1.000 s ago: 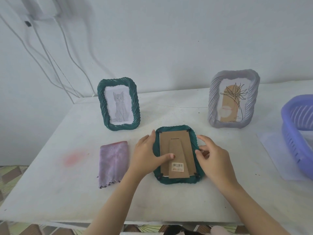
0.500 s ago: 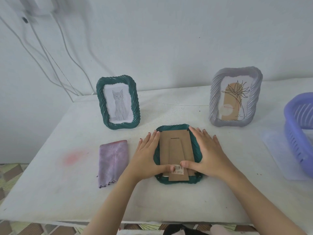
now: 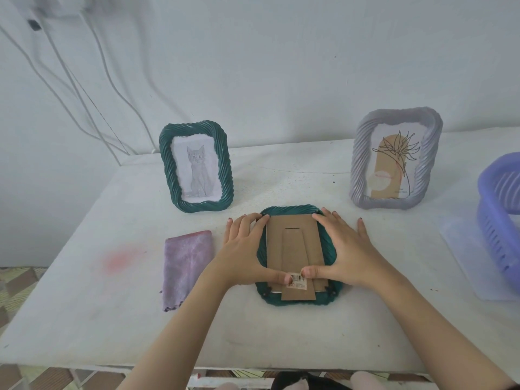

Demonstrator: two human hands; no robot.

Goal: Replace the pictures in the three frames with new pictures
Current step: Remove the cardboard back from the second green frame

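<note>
A dark green frame (image 3: 298,301) lies face down at the table's middle, its brown cardboard back (image 3: 292,243) with a barcode sticker facing up. My left hand (image 3: 247,249) lies flat over the frame's left side, thumb pressing near the sticker. My right hand (image 3: 343,249) lies flat over the right side, its thumb meeting the left one on the back. A second green frame (image 3: 166,153) stands at the back left with a cat drawing. A grey frame (image 3: 358,164) stands at the back right with a plant drawing.
A folded purple cloth (image 3: 185,266) lies left of the flat frame. A lilac plastic basket (image 3: 498,220) sits at the right edge on a clear sheet (image 3: 464,249). Cables hang on the wall at the back left. The table's front edge is close to me.
My right hand has moved from the frame's right edge onto the cardboard back and spread flat. Both thumbs now meet at the sticker. The left hand's fingers have straightened out.
</note>
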